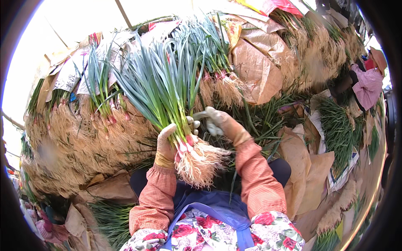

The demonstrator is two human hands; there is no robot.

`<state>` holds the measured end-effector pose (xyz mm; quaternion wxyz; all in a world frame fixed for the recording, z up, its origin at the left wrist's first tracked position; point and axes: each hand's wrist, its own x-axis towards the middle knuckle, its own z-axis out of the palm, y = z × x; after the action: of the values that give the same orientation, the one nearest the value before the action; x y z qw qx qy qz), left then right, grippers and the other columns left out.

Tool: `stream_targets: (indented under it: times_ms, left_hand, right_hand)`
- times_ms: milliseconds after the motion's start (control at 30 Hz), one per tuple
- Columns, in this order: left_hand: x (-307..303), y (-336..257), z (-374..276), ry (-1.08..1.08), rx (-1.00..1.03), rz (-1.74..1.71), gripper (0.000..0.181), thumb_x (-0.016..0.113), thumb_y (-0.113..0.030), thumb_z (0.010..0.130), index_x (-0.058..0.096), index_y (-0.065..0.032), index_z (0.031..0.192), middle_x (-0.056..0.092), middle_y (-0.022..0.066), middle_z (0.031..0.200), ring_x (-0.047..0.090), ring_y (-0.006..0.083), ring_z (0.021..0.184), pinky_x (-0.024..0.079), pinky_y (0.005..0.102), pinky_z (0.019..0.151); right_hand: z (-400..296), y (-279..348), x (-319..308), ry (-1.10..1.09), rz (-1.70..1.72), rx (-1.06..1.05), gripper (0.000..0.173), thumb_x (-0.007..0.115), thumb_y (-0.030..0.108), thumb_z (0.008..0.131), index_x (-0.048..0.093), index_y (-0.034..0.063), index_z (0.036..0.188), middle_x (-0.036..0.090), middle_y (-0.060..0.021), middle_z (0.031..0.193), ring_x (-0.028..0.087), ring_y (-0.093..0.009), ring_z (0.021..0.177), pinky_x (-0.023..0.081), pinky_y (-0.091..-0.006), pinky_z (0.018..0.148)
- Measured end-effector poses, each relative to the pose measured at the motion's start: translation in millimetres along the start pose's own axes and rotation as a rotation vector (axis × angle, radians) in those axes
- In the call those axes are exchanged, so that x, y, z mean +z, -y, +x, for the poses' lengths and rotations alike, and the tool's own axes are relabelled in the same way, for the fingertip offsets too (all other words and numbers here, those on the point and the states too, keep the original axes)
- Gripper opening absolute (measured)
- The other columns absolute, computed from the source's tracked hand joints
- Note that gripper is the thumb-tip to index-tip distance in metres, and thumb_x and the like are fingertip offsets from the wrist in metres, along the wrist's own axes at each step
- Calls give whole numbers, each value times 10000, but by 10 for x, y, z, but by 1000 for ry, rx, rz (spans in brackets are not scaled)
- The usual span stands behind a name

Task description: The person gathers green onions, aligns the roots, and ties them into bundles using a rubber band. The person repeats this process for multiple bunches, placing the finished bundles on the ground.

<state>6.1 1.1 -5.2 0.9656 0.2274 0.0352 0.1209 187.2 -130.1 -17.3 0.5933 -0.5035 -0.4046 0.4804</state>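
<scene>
My gloved left hand grips a bunch of scallions around the lower stems, its fingertips showing on the far side. The long green leaves fan up and away from me. Reddish-white bulbs and a thick tuft of pale roots hang towards my lap. Just right of the stems is my gloved right hand, blurred and with bent fingers. Whether it pinches a leaf or stem cannot be made out.
A long heap of scallions, roots facing me, runs across the front, partly covered by paper sheets. Loose green leaves lie beyond my right arm. More scallions and brown paper lie rightwards. Another person sits at far right.
</scene>
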Motion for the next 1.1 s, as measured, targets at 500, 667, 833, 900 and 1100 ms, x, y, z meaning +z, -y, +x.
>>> stream_targets:
  times_ms: [500,667,833,900,1100]
  left_hand:
    - [-53,159,45,-153,84,22,467,616,-225,853,557,71,1209,664,208,1033,691,332,813,596,484,733]
    - [331,3,263,-24,291,62,512,605,-260,882,537,86,1254,665,244,1111,694,363,728,616,453,643]
    - [278,-100,673,149,270,-160,667,635,-276,884,398,60,1410,549,290,1313,663,380,1013,574,518,825]
    - [144,-72,678,89,266,-186,692,632,-305,885,389,78,1408,522,281,1352,636,385,1088,577,540,818]
    - [-56,20,592,0,213,89,632,593,-341,879,478,87,1330,566,268,1297,566,388,1206,536,507,955]
  right_hand:
    - [153,208,547,-462,-72,-77,101,635,145,942,646,45,940,626,14,727,555,-50,566,411,-170,465]
    - [412,499,-367,-825,263,-550,391,698,312,893,606,23,1140,653,-80,935,620,-140,789,512,-246,678]
    - [1008,-93,-928,-860,-1308,50,349,681,310,851,635,61,1091,681,-172,896,656,-335,853,496,-444,758]
    - [892,73,-836,-878,-1125,41,300,663,291,863,647,57,1049,691,-161,872,671,-295,779,504,-412,693]
    - [228,29,-213,-643,-586,-54,254,613,140,940,611,57,1180,667,-62,945,612,-145,792,510,-318,713]
